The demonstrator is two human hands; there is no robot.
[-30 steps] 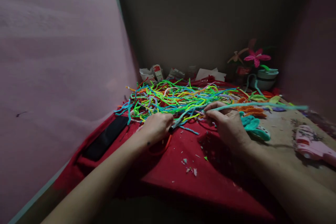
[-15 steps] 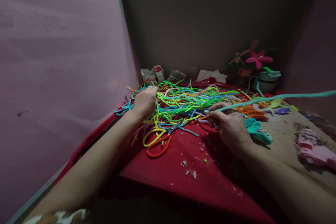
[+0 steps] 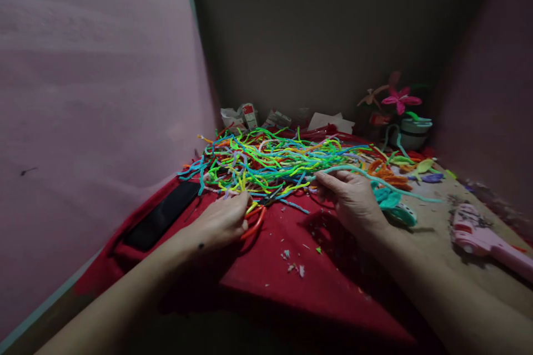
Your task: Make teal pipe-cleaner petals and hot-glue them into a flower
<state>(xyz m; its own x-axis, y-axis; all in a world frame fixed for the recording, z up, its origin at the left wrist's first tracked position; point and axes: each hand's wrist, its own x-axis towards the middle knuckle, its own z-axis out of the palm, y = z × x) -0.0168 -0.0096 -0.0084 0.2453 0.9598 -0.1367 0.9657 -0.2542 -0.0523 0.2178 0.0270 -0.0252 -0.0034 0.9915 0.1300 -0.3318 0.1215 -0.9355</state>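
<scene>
My left hand is closed round the handles of the scissors, which lie on the red cloth. One orange-red loop shows beside the fingers, and most of the yellow loop is hidden behind them. Between thumb and fingertips, my right hand pinches a long teal pipe cleaner. Its free part arches over the hand and droops to the right. Just beyond both hands spreads a tangled heap of pipe cleaners in green, yellow, blue and other colours.
A black phone lies at the left. To the right are teal fuzzy pieces, orange ones and a pink glue gun. A pot and a pink flower stand behind. Scraps dot the cloth.
My left hand has come back from the heap to the scissors' handles, uncovering the phone. The teal pipe cleaner's free end has dropped from pointing right to drooping.
</scene>
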